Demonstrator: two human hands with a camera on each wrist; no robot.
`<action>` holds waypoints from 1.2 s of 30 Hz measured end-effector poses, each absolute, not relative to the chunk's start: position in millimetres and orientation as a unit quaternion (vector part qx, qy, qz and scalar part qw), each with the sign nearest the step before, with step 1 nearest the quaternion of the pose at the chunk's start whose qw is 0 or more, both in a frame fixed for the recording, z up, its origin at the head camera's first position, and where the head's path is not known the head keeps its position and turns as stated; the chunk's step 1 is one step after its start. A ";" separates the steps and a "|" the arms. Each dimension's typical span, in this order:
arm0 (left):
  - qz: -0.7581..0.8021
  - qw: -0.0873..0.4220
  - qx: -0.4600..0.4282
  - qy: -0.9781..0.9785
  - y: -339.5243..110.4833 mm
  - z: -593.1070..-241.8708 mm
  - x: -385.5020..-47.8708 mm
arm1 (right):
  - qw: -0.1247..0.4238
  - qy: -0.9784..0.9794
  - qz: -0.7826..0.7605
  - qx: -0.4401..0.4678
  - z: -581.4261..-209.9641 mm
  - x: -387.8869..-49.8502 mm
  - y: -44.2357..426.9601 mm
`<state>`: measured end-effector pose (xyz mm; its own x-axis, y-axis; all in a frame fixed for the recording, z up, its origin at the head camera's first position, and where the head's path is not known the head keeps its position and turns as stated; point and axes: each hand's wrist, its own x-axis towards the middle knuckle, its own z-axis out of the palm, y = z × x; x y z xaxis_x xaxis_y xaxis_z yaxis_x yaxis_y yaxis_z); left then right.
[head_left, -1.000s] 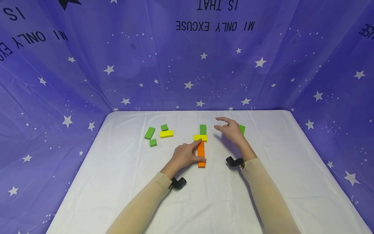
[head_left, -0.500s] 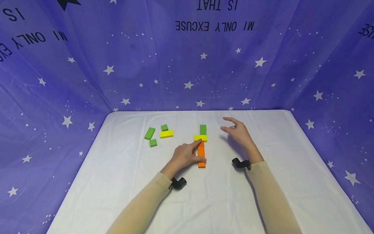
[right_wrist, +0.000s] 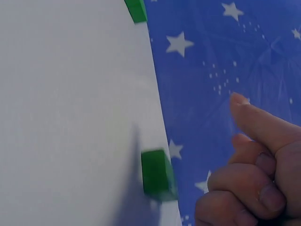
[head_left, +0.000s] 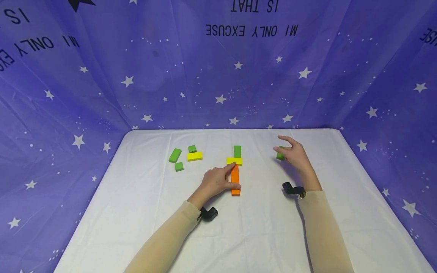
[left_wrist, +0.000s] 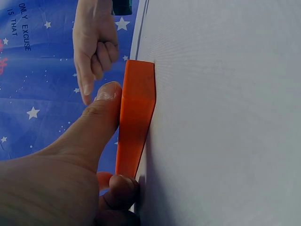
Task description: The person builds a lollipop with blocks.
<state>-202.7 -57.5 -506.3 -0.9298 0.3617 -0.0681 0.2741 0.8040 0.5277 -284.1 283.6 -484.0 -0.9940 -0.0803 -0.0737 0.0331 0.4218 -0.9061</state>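
Row (head_left: 235, 177) of orange, yellow and green blocks, seemingly part-built, points toward 12 o'clock; left hand (head_left: 215, 179) rests on it, fingers apart. At 10 o'clock, 4 blocks (head_left: 194, 156) lie unjoined; at 2, right hand (head_left: 296, 155) hovers by 1 green block (head_left: 280, 156), fingers apart.

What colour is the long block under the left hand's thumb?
Orange. The block shows best in the left wrist view.

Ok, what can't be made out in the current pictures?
Head: part of the right-side green rectangular block, behind the right hand.
Left wrist: far end of the orange rectangular block, behind the left hand.
Right wrist: rest of the upper green rectangular block, cut off by the top edge.
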 end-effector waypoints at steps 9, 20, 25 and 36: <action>0.267 0.085 0.168 0.945 -57.6 -505.2 -202.2 | 0.090 0.852 -0.515 0.007 -492.4 -286.6 306.0; 0.264 0.086 0.167 0.946 -57.8 -505.0 -201.6 | 0.135 0.862 -0.486 0.046 -502.5 -285.8 312.5; 0.265 0.081 0.166 0.946 -57.7 -504.9 -202.4 | 0.136 0.875 -0.460 0.060 -503.1 -286.7 312.9; 0.265 0.078 0.169 0.946 -57.3 -505.1 -202.8 | 0.136 0.879 -0.451 0.070 -503.2 -286.0 310.0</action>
<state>-202.8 -57.3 -505.1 -0.9307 0.3611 -0.0580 0.2786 0.8028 0.5271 -286.0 310.0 -503.2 -0.9529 0.0007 -0.3034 0.2470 0.5825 -0.7744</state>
